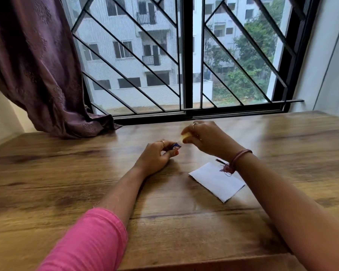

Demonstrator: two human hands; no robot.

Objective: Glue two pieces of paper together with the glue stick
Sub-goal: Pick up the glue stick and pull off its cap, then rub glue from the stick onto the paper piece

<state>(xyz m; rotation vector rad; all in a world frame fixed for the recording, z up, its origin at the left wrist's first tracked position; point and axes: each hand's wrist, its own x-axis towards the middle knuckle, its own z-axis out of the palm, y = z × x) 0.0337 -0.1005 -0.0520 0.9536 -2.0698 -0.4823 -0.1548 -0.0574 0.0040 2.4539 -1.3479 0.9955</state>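
**Uncapping the glue stick**

The glue stick (174, 148) is lying in the left hand (157, 157), fingers curling round it just above the wooden table (67, 173); its long axis is pointing up and right, open end toward the right hand (205, 137); that hand is pinching a blurred yellowish piece, probably the cap (185, 136). Judging by this, the barrel should be held steady and the cap parked clear of the white paper (217, 181) under the right wrist.

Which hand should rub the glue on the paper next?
Probably the left hand: it already grips the glue stick. The right hand pinches a small yellowish thing, likely the cap. The paper lies under the right forearm, so that arm should move aside.
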